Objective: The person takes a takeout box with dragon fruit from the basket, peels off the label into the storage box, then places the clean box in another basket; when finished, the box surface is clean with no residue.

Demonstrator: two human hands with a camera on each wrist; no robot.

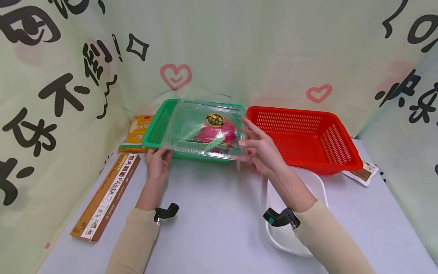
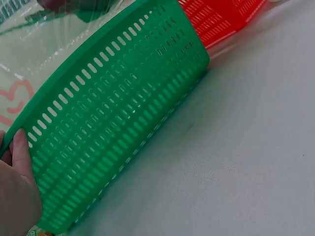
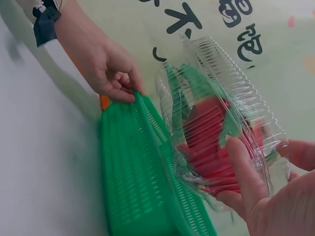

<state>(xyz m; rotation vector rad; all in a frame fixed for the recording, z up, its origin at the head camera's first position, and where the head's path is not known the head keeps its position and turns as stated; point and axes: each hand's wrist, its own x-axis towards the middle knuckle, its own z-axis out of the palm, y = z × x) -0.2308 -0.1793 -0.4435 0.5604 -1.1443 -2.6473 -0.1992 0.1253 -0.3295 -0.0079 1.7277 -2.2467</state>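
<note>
In the head view, my right hand (image 1: 265,152) grips the right end of a clear plastic clamshell box (image 1: 186,123). Inside the box lies a pink dragon fruit (image 1: 219,134) with green scales, under a round black-and-yellow label. The right wrist view shows the thumb on one side of the box (image 3: 236,98) and fingers on the other. My left hand (image 1: 159,163) pinches the near rim of the green basket (image 1: 155,127); the left wrist view shows its thumb outside the slotted wall of the basket (image 2: 113,113). Tilted, the box is held over this basket and hides much of its inside.
A red basket (image 1: 297,142) stands to the right, with a white tray (image 1: 308,182) in front and a small packet (image 1: 364,173) by its corner. On the left are a long pasta box (image 1: 106,198) and a yellow bag (image 1: 139,127). Printed cloth walls (image 1: 219,49) surround the table.
</note>
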